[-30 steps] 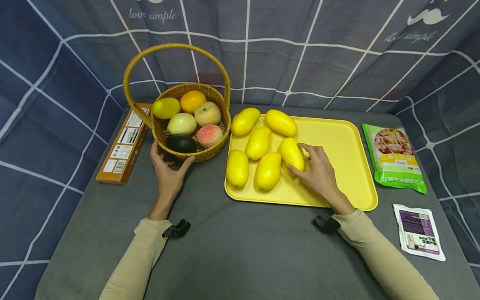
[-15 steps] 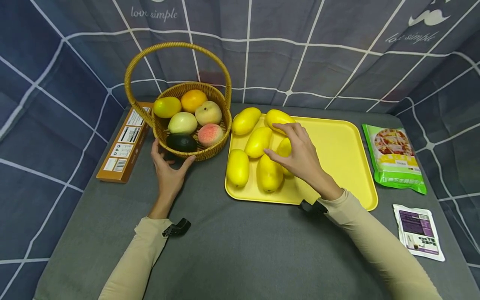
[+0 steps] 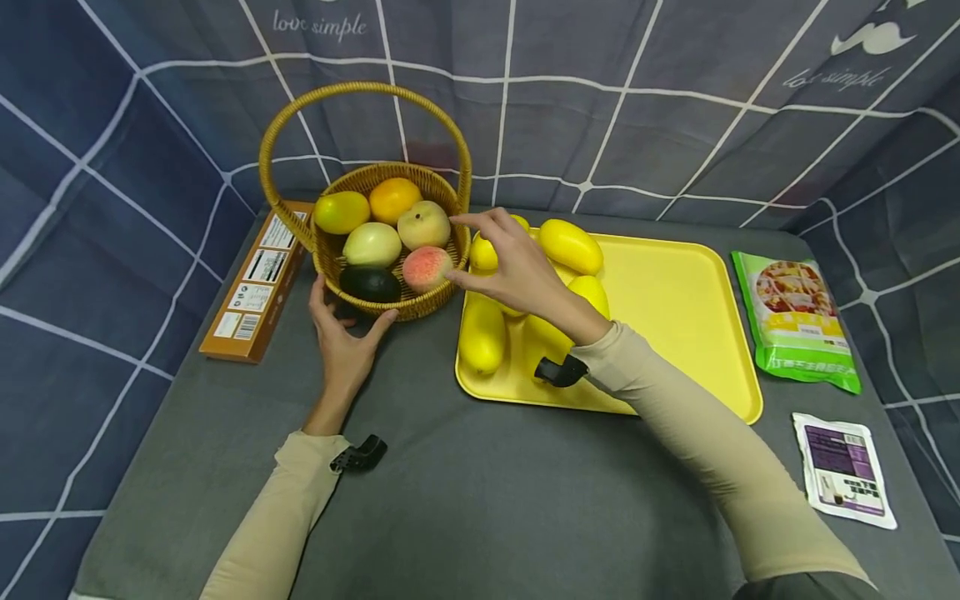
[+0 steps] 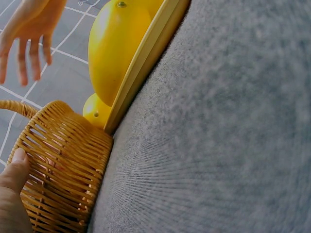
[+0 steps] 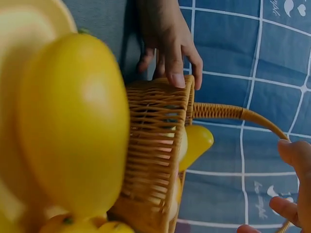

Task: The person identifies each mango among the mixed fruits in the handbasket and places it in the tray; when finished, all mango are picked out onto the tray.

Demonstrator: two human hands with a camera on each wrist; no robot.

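A wicker basket (image 3: 420, 312) with a tall handle stands at the back left. In it lie an orange (image 3: 395, 200), a peach (image 3: 426, 268), a dark avocado (image 3: 371, 284), a yellow oval fruit (image 3: 342, 212) and pale fruits (image 3: 372, 244). My left hand (image 3: 345, 350) rests on the basket's front side, thumb and fingers spread against the wicker. Over the basket's right rim, near the peach, reaches my right hand (image 3: 517, 271), fingers parted and holding nothing. Beneath it, several yellow mangoes (image 3: 482, 335) lie on a yellow tray (image 3: 675, 308); hand and forearm partly cover them.
A brown box (image 3: 258, 287) lies left of the basket. Right of the tray are a green food bag (image 3: 798, 317) and a white-and-purple packet (image 3: 845, 468). Checked cloth (image 3: 555, 125) hangs behind the grey table (image 3: 450, 500).
My right hand has let go of a mango at the tray's middle and moved left, empty, across the mangoes to the basket's edge. My left hand stays at the basket.
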